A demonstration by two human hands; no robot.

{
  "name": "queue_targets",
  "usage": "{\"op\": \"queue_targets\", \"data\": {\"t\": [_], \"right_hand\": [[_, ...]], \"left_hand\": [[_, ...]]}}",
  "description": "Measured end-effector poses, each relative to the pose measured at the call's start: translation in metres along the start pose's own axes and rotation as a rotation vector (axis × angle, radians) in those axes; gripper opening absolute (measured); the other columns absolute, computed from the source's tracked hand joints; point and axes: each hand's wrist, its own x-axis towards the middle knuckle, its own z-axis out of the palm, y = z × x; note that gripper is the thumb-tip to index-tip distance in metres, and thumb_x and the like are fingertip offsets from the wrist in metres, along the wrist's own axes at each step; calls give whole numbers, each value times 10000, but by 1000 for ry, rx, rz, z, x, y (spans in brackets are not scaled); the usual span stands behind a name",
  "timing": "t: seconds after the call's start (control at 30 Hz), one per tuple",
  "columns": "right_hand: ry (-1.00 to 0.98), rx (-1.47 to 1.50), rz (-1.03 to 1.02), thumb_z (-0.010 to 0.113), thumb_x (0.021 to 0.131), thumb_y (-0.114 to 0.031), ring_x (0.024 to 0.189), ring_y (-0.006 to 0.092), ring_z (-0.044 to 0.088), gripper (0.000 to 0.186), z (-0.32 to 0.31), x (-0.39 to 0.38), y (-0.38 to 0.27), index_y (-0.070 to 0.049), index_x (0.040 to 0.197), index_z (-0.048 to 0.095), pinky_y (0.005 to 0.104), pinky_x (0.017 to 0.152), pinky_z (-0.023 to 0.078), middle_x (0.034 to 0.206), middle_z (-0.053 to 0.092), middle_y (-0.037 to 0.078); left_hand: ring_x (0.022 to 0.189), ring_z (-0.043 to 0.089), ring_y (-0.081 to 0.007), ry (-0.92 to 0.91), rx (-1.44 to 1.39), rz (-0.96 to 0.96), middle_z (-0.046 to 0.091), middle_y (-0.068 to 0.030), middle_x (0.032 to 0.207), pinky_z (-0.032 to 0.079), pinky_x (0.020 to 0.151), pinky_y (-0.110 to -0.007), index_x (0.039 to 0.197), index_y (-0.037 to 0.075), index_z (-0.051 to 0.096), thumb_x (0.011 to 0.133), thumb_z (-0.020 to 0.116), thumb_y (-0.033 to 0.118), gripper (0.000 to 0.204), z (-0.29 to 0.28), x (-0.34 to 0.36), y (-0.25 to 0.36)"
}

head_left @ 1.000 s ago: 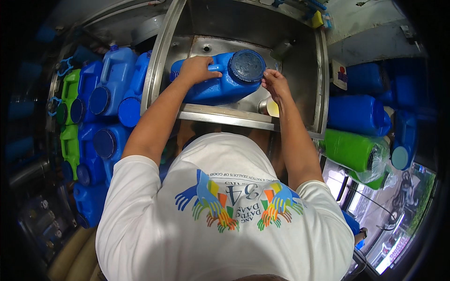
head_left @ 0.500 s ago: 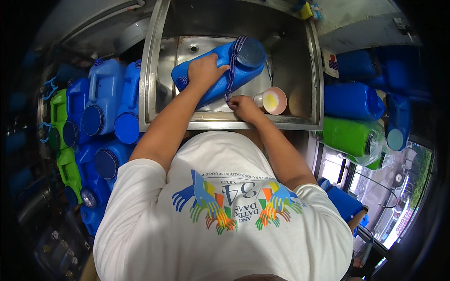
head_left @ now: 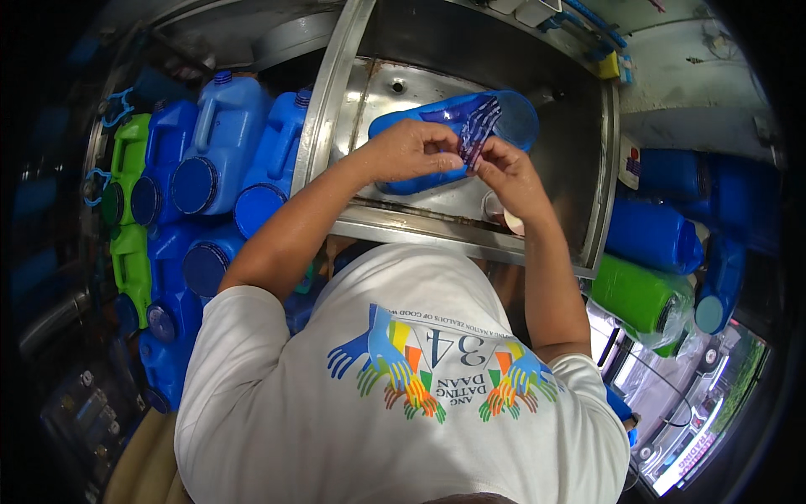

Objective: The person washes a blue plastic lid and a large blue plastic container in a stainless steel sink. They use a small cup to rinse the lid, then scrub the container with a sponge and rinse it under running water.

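Note:
A blue plastic jug lies on its side in a steel sink, its round end at the right. A loose dark purple patterned band crosses the jug near that end. My right hand is closed in a pinch on the band's lower part. My left hand is just left of it, fingers curled toward the band at the jug's side; whether they grip it is unclear. A pale round bowl in the sink is partly hidden behind my right wrist.
Blue jugs and green jugs are stacked left of the sink. More blue containers and a plastic-wrapped green one lie at the right. A yellow sponge hangs by the back corner. A glazed opening is at lower right.
My left hand has moved from the jug's grip area toward the band, and my right hand has risen with it. The band, seen since half a second ago, is now bunched between them.

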Motion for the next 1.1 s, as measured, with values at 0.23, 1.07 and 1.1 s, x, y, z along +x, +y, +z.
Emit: {"op": "queue_targets", "data": {"t": [0.23, 1.07, 1.1], "right_hand": [[-128, -357, 9, 656, 880, -64, 900, 244, 656, 293, 47, 62, -32, -17, 1167, 625, 334, 817, 516, 1025, 665, 149], [522, -826, -26, 690, 860, -120, 1174, 371, 562, 273, -24, 46, 58, -51, 1124, 663, 447, 1006, 433, 1235, 611, 178], [529, -826, -28, 692, 858, -121, 1178, 370, 558, 274, -23, 47, 58, -53, 1122, 663, 449, 1007, 430, 1237, 610, 177]], "left_hand": [[722, 573, -77, 192, -9, -129, 644, -11, 789, 492, 678, -243, 996, 51, 704, 894, 733, 317, 286, -64, -9, 21], [1129, 618, -384, 450, 874, -1007, 668, -218, 1170, 484, 992, -437, 1136, 60, 707, 848, 674, 312, 384, -324, -8, -347], [1160, 597, -388, 410, 879, -960, 643, -230, 1212, 470, 1008, -443, 1201, 52, 663, 843, 684, 344, 463, -327, -7, -346]]}}
